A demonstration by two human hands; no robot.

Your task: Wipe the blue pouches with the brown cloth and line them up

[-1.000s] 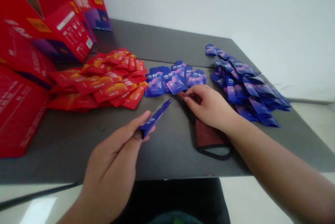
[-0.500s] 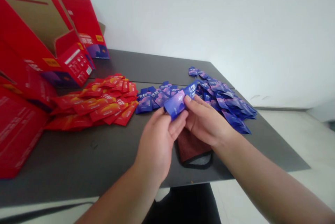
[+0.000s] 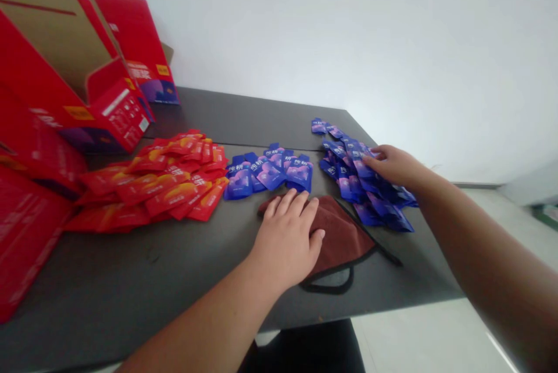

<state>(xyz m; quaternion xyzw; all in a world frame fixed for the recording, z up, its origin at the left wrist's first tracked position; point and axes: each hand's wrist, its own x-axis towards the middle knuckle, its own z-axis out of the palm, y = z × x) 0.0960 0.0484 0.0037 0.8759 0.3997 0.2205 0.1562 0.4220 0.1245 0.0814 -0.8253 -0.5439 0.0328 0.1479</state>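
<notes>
My left hand [image 3: 290, 239] lies palm down with its fingers stretched over a brown cloth piece with black edging [image 3: 337, 230], which looks like a face mask. It holds nothing. Just beyond its fingertips, several blue spouted pouches [image 3: 274, 167] overlap in a short row. At the right, my right hand [image 3: 394, 165] reaches into a heap of blue pouches [image 3: 381, 204]. Its thumb and fingers are closed at the edge of a blue pouch [image 3: 356, 155] on top; the far fingers are partly hidden.
Left of the blue row is a heap of red-orange pouches [image 3: 168, 181]. Red cartons stand at the left, one with its brown inside showing [image 3: 56, 30]. The dark grey table [image 3: 183, 268] meets a white wall [image 3: 261, 30] at the back.
The blue pouch held between both hands has left them; a pouch now lies at the row's right end. My left hand dropped onto the brown cloth; my right moved to the right heap.
</notes>
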